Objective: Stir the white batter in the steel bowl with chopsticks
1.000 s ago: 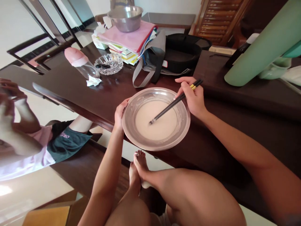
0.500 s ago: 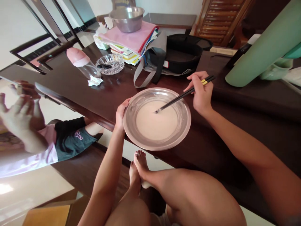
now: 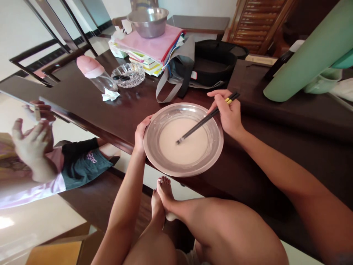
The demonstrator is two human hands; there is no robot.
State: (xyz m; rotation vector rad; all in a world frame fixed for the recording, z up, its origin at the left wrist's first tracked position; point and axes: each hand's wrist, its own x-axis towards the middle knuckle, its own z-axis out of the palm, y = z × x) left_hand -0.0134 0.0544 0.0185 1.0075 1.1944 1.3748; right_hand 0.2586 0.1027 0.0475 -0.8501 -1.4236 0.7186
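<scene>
Shallow round stainless-steel bowl (image 3: 150,147) sat at the edge of the dark brown wooden counter (image 3: 124,121), holding pale, milky liquid (image 3: 183,149). The left hand's (image 3: 141,135) fingers gripped its rim. The right hand's (image 3: 227,112) fingers pinched black chopsticks with yellow bands (image 3: 205,120), their tips in the liquid. Beyond the bowl lay a grey-and-black fabric bag (image 3: 186,70).
</scene>
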